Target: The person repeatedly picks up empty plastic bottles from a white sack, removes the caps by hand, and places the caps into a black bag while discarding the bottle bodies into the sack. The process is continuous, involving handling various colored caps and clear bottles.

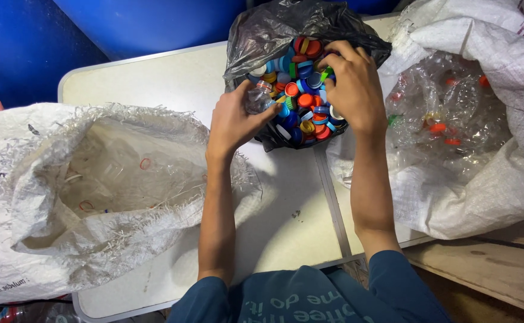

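A black plastic bag [274, 27] sits open on the white table [154, 78], full of coloured bottle caps [301, 101]: blue, orange, red, yellow. My left hand [235, 119] grips a small clear plastic bottle [257, 98] at the bag's left rim. My right hand [353, 87] reaches over the caps, its fingers pinched around a green cap [326, 74] near the top of the pile.
A white woven sack [46, 239] lies open at the left, holding clear bottles [124, 173]. Another white woven sack [501, 173] at the right is packed with clear bottles that have orange caps. Blue barrels [29, 42] stand behind the table.
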